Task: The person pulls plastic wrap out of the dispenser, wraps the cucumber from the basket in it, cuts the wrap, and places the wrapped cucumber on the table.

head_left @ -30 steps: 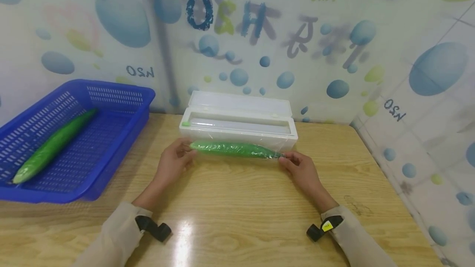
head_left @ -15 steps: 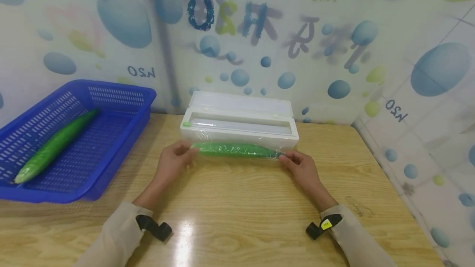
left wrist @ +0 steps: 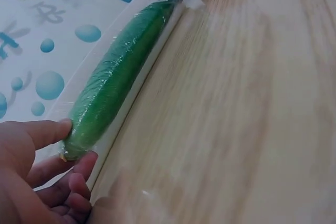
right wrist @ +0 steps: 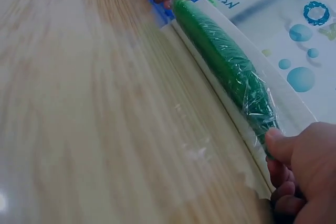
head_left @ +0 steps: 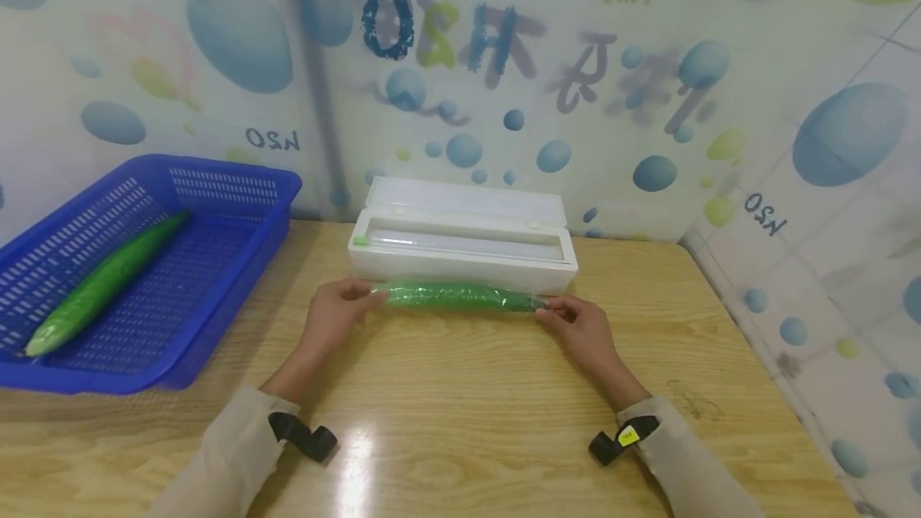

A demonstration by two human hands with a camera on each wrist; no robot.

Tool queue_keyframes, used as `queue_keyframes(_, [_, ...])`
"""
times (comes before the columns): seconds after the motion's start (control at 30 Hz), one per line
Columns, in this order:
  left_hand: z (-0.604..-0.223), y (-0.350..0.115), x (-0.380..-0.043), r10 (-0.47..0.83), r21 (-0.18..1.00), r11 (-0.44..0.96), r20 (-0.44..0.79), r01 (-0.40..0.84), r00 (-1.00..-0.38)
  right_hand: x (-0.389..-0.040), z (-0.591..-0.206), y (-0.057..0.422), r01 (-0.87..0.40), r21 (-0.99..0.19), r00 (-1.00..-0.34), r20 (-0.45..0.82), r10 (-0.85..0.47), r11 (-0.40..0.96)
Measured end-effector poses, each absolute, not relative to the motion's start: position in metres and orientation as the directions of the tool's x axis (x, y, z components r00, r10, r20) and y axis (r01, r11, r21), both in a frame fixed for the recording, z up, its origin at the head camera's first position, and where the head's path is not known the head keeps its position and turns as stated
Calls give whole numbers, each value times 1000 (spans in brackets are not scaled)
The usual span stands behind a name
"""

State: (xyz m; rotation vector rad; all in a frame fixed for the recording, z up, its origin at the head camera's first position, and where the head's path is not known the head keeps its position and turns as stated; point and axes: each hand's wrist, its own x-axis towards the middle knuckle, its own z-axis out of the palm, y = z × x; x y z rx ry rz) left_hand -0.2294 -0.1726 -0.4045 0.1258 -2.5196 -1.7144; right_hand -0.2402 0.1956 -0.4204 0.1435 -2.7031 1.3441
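A green cucumber (head_left: 456, 296) wrapped in clear cling film lies crosswise between my two hands, in front of a white cling film box (head_left: 464, 266). My left hand (head_left: 336, 312) pinches its paler end between thumb and fingers, as the left wrist view shows. At the darker end, my right hand (head_left: 581, 328) pinches the tip and the gathered film. Glossy creases of film (right wrist: 257, 95) show near that end in the right wrist view. Inside the box lies a pale roll (head_left: 460, 244), and the box lid (head_left: 466, 202) is raised behind it.
On the left of the wooden table (head_left: 460, 422) stands a blue plastic basket (head_left: 216, 294). A second cucumber (head_left: 108, 282) lies in it. A patterned wall (head_left: 504, 142) rises directly behind the box, and another wall closes in on the right.
Both hands have brought the wrapped cucumber slightly down and toward me, away from the box front. It lies more level now. The basket and box have stayed put.
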Motion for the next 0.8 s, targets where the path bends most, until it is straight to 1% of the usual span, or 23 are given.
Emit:
queue_keyframes(0.23, [-401, -172, -232, -136, 881, 468, -7, -71, -991, -240, -422, 194, -195, -742, -976, 209, -56, 642])
queue_keyframes(0.43, [-402, -172, -233, -146, 866, 490, -34, -102, -989, -239, -422, 191, -205, -726, -972, 230, -49, 657])
queue_keyframes(0.6, [-401, -171, -233, -139, 855, 510, -26, -94, -990, -240, -422, 190, -197, -720, -973, 225, -45, 666])
queue_keyframes(0.8, [-400, -174, -232, -73, 854, 518, -18, -53, -997, -239, -421, 188, -158, -715, -983, 179, -39, 681])
